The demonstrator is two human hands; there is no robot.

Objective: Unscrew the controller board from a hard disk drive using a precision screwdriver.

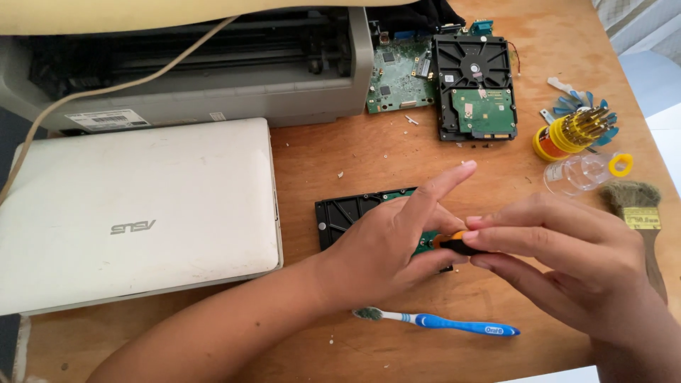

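Observation:
A black hard drive (349, 211) lies circuit side up on the wooden table (333, 149), mostly covered by my hands. My left hand (386, 245) rests on it, fingers around the lower end of a small screwdriver with an orange and black handle (454, 244), index finger lifted. My right hand (567, 259) pinches the handle's top between thumb and fingers. The screwdriver's tip is hidden.
A closed white laptop (135, 213) lies left, a grey printer (213, 67) behind it. A second hard drive (475, 89) and green circuit board (399, 74) sit at the back. A yellow bit set (574, 131), brush (638, 206) and blue toothbrush (447, 324) lie nearby.

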